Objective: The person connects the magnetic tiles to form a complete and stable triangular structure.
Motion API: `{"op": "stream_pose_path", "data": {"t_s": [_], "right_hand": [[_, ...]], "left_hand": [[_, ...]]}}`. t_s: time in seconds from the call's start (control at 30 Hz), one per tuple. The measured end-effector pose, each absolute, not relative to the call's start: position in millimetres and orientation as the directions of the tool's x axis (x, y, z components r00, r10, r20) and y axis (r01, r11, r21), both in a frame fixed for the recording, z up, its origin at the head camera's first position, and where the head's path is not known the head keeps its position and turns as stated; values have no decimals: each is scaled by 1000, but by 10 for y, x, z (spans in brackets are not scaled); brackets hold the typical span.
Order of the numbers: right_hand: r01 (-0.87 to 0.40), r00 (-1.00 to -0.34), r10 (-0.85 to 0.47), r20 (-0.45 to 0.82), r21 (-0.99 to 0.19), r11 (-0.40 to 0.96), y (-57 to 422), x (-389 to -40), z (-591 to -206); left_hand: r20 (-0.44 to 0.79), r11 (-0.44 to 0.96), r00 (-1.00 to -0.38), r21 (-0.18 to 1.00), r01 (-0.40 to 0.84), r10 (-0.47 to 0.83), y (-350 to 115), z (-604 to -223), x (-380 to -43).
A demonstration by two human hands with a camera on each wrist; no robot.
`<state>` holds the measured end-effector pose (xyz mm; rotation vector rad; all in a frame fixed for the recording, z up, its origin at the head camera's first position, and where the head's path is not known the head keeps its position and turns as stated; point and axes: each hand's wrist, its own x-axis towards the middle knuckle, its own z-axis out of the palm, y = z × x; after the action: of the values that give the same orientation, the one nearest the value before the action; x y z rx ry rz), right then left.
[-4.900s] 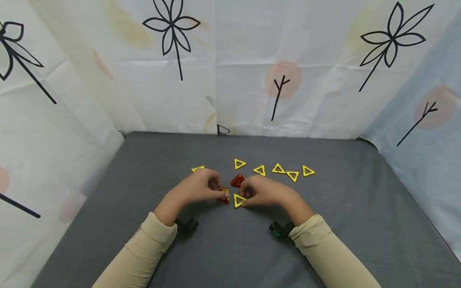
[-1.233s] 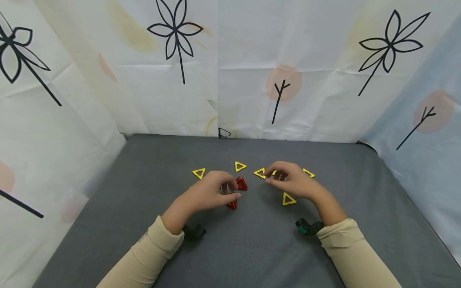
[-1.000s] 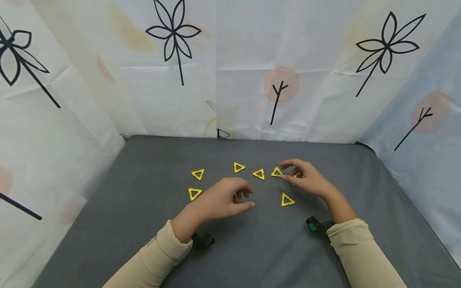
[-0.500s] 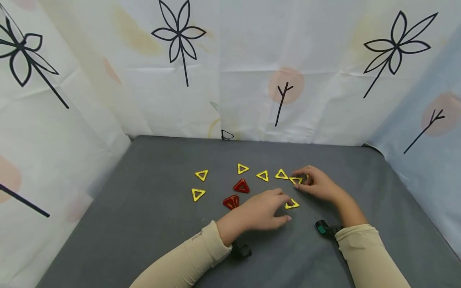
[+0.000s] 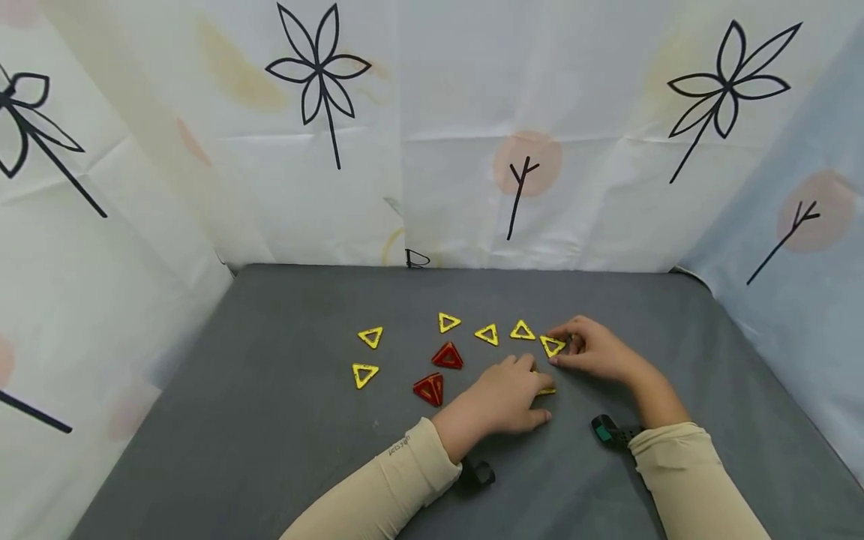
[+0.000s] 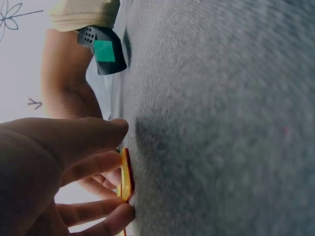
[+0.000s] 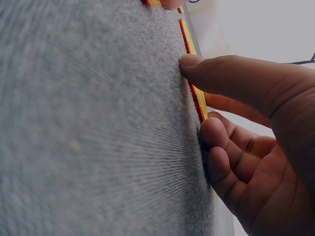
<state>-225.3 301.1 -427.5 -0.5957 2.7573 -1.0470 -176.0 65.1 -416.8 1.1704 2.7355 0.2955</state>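
My left hand [image 5: 502, 397] reaches across to the right, fingertips at a yellow triangular tile with a hollow centre [image 5: 545, 390], partly hidden under the fingers. In the left wrist view, fingers [image 6: 115, 219] touch this tile [image 6: 127, 174] while the thumb stands apart from it. My right hand [image 5: 597, 346] pinches another yellow triangular tile [image 5: 552, 346] flat on the table, thumb at its near side and fingers at its far side. The right wrist view shows this tile [image 7: 198, 101] edge-on with a red rim underneath, the thumb [image 7: 193, 64] over it.
Three yellow triangular tiles run along the back, including a middle one [image 5: 487, 334]. Two more lie at the left, one nearer [image 5: 365, 375]. Red triangular pieces, one single [image 5: 448, 355] and one joined cluster [image 5: 430, 390], lie left of my left hand. Patterned cloth walls [image 5: 459, 202] enclose the grey table [image 5: 304, 450].
My left hand has left the red pieces, uncovering them, and moved right to the near yellow tile. The right hand put a yellow tile down earlier, then moved right to the back row and pinched another.
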Motion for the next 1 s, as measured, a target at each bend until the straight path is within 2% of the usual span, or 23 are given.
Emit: {"op": "stream_pose_path", "data": {"t_s": [0.2,0.7,1.0], "right_hand": [[-343,-905,-423,38,-653,675,2997,-2258,-4251],[-337,-910,-415,10,-600,725,2957,-2236,-4231],[-315,-886,-457,-73,-629,711,2952,-2234,-4183]], "left_hand": [[-14,658,-683,281,698,730,554,-4168,-1833],[-19,649,-728,471,598,685,411,-4208,-1897],[-10,631,-721,492,600,693,380,-4203,-1926]]}}
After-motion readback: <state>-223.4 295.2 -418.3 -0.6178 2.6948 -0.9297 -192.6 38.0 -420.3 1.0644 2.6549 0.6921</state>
